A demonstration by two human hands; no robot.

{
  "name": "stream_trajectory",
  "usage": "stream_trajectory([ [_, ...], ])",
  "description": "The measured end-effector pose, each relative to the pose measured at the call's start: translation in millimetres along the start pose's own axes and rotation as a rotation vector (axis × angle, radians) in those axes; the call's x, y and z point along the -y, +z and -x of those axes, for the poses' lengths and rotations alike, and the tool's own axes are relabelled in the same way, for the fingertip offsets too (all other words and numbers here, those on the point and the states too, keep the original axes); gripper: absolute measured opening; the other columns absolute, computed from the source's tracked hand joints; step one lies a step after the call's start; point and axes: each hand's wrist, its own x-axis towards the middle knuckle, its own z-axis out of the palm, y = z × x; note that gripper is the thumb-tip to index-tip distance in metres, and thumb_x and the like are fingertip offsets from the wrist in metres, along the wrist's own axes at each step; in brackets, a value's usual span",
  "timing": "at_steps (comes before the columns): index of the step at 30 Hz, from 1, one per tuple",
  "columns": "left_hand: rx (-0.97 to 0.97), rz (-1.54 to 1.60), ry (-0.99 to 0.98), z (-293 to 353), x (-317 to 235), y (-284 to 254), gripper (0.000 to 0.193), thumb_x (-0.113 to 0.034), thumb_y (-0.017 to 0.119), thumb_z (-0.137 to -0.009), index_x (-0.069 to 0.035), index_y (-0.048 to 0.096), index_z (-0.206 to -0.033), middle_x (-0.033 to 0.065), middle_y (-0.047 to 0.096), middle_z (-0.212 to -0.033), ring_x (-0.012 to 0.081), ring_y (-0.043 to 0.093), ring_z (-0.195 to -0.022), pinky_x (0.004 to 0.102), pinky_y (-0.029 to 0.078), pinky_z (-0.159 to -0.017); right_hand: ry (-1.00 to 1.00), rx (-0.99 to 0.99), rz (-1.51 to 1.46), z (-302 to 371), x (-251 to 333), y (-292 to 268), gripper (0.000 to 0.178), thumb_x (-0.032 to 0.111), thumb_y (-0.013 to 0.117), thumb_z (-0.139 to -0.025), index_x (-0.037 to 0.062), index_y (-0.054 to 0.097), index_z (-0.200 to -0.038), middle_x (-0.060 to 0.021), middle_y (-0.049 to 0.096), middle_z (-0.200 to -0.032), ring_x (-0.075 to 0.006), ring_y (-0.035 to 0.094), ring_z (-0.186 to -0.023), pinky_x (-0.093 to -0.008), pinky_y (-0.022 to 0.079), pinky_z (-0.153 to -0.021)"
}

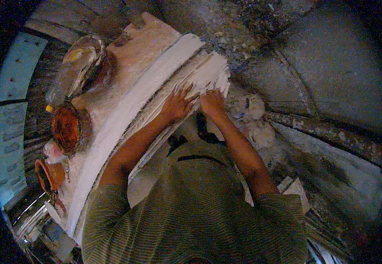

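Note:
A long whitish strip (206,72), rough and plaster-like with a ragged far end, lies along the near edge of the table. My left hand (177,105) rests on its surface with the fingers spread. Close to its ragged end, my right hand (212,102) is closed, the fingers curled down against the near edge. Whatever sits inside those fingers is hidden. Beyond this piece and parallel to it runs a smoother white strip (125,112), bent by the lens; neither hand touches it.
On the dusty tabletop (149,37), toward the left, stand an orange-brown bowl (65,129), a tilted orange container (49,175) and a large basin (85,50) smeared with pale material. A clear bottle (59,90) with a yellow cap lies beside them. Whitish lumps (257,108) sit right of my right arm.

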Motion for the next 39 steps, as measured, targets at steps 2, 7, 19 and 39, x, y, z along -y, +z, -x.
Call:
stream_trajectory([
  [2, -0.071, -0.033, 0.043, -17.1, 0.5, 2.7, 0.050, -0.047, 0.029, -0.105, -0.026, 0.050, -0.146, 0.0089, 0.022, -0.165, 0.0354, 0.026, -0.149, 0.0543, 0.013, -0.122, 0.105, -0.100, -0.096, 8.3, -4.8, -7.4, 0.043, 0.034, 0.054, -0.092, -0.0008, 0.070, -0.110, -0.0227, 0.064, -0.123, -0.0412, 0.056, -0.122, -0.0505, 0.041, -0.106],
  [7, 0.157, -0.037, -0.053, -40.9, 1.0, 3.5, 0.050, -0.047, 0.030, -0.105, -0.026, 0.050, -0.146, 0.0065, 0.021, -0.165, 0.0318, 0.025, -0.150, 0.0537, 0.012, -0.123, 0.136, -0.237, -0.206, 12.8, -5.8, -11.3, 0.045, 0.036, 0.052, -0.094, -0.0003, 0.069, -0.113, -0.0226, 0.063, -0.124, -0.0412, 0.056, -0.122, -0.0516, 0.041, -0.107],
  [19, -0.238, 0.024, 0.082, -139.6, -5.5, -8.8, 0.062, -0.050, 0.037, -0.102, -0.021, 0.031, -0.156, 0.0135, 0.023, -0.163, 0.0335, 0.024, -0.150, 0.0565, 0.007, -0.122, 0.205, -0.349, -0.267, -75.3, -126.6, 23.3, 0.043, 0.036, 0.054, -0.095, 0.0008, 0.068, -0.115, -0.0202, 0.066, -0.119, -0.0369, 0.060, -0.114, -0.0486, 0.046, -0.097],
  [39, -0.128, 1.227, -0.451, -235.0, 15.7, -24.7, 0.066, -0.022, 0.081, -0.078, -0.007, 0.053, -0.136, 0.0140, 0.062, -0.128, 0.0290, 0.061, -0.112, 0.0410, 0.049, -0.098, 0.176, -0.567, -0.367, -94.7, -146.4, 65.2, 0.038, 0.033, 0.059, -0.094, 0.0040, 0.069, -0.116, -0.0221, 0.062, -0.126, -0.0353, 0.060, -0.115, -0.0479, 0.046, -0.101],
])
